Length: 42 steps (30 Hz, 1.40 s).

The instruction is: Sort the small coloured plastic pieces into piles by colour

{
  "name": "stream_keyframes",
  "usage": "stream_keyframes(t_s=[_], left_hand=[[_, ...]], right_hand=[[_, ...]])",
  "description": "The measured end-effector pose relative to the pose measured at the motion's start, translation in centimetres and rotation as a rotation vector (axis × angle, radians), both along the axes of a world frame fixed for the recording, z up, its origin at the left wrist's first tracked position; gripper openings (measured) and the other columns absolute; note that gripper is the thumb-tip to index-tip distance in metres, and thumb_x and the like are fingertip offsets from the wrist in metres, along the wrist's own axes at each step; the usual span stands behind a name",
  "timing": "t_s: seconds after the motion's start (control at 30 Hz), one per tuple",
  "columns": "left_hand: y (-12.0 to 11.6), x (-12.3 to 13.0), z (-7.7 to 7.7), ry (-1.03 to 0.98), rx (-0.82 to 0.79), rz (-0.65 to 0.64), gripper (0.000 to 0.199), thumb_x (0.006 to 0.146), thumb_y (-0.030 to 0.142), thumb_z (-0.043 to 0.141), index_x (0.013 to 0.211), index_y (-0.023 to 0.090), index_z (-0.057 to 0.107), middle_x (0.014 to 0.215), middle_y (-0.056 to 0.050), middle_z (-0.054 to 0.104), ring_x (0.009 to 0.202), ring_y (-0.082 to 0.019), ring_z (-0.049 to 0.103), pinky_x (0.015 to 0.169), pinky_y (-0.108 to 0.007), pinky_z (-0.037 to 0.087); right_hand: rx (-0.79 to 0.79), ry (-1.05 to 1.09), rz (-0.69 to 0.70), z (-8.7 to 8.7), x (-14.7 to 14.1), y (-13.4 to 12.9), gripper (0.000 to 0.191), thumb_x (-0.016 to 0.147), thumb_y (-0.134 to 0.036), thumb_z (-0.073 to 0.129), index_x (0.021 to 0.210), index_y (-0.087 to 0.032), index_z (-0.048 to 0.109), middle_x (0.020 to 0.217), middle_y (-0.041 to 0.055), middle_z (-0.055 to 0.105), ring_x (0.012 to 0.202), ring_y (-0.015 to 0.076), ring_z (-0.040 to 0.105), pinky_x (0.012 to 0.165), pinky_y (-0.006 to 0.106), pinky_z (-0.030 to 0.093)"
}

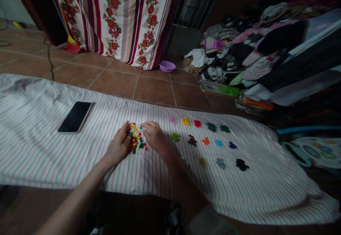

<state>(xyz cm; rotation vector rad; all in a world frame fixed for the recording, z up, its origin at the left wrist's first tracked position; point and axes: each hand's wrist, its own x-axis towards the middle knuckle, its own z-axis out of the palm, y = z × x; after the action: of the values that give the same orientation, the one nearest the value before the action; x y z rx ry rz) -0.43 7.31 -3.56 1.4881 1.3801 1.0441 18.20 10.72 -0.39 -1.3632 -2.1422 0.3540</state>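
- The left hand (119, 143) is loosely open, cupped along the left edge of the mixed pile (135, 140), with no piece visibly gripped.
- The right hand (154, 135) is half curled at the pile's right side, thumb and forefinger close to a green piece (141, 127); whether they have hold of it, I cannot tell.
- The pile of small red, yellow, green and white pieces lies on the striped cloth (93, 171) between both hands. A steady left palm would make a good wall, while the right fingertips should pinch lightly, one piece at a time, since such tiny bits probably scatter easily.
- A stray red piece (146, 149) sits near the right wrist, easily brushed aside.
- Right of that wrist, small one-colour heaps stand in rows, among them yellow (185, 121), light green (175, 136), brown (192, 140) and black (242, 164). The light green heap is nearest, so the sleeve and forearm are best kept lifted there.
- A phone (75, 118) lies left of the hands, well apart from the pile.
- Beyond, on the tiled floor (114, 82), are a purple bowl (167, 66), a hanging flowered curtain (112, 18) and piled clothes (239, 47).
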Motion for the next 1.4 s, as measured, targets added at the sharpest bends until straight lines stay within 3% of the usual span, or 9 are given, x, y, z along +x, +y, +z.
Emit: stream_keyframes(t_s=[0.37,0.6,0.93,1.2,1.4], left_hand=[[0.0,0.2,-0.4,-0.056,-0.048,0.016,0.067,0.086,0.028,0.046,0.151,0.025,0.029,0.145,-0.009,0.048,0.131,-0.021,0.048,0.112,-0.045,0.037],[0.1,0.3,-0.4,-0.075,-0.052,0.018,0.068,0.086,0.029,0.045,0.151,0.026,0.027,0.147,-0.009,0.046,0.135,-0.021,0.045,0.112,-0.044,0.038],[0.1,0.3,0.0,-0.095,-0.042,0.013,0.069,0.083,0.027,0.047,0.15,0.026,0.03,0.146,-0.009,0.048,0.134,-0.022,0.045,0.111,-0.045,0.038],[-0.1,0.9,1.3,-0.104,-0.001,-0.023,0.068,0.083,0.026,0.044,0.149,0.022,0.031,0.147,-0.011,0.046,0.136,-0.021,0.043,0.116,-0.048,0.031],[-0.3,1.1,1.4,-0.105,-0.007,-0.034,0.068,0.083,0.025,0.044,0.15,0.025,0.029,0.144,-0.01,0.05,0.134,-0.022,0.045,0.113,-0.049,0.037]], right_hand=[[0.041,-0.107,0.019,-0.8,-2.1,-0.1,0.049,0.09,-0.008,0.044,0.13,-0.027,0.062,0.129,0.0085,0.058,0.117,0.026,0.044,0.101,0.042,0.041],[0.028,-0.141,0.019,-1.2,-2.5,0.0,0.045,0.092,-0.012,0.045,0.129,-0.028,0.062,0.134,0.0101,0.054,0.121,0.0284,0.04,0.102,0.045,0.038],[0.051,-0.011,0.016,-0.5,-2.0,0.1,0.03,0.092,-0.01,0.045,0.102,-0.02,0.072,0.112,0.0102,0.063,0.111,0.0239,0.048,0.098,0.041,0.043],[0.058,0.028,0.03,-0.3,-1.5,0.0,0.023,0.086,-0.007,0.053,0.095,-0.019,0.07,0.103,0.0083,0.066,0.104,0.0223,0.052,0.095,0.037,0.043],[0.037,0.033,0.039,-0.3,-1.2,0.0,0.017,0.082,-0.008,0.055,0.088,-0.021,0.065,0.096,0.0053,0.067,0.098,0.0215,0.054,0.092,0.036,0.043]])
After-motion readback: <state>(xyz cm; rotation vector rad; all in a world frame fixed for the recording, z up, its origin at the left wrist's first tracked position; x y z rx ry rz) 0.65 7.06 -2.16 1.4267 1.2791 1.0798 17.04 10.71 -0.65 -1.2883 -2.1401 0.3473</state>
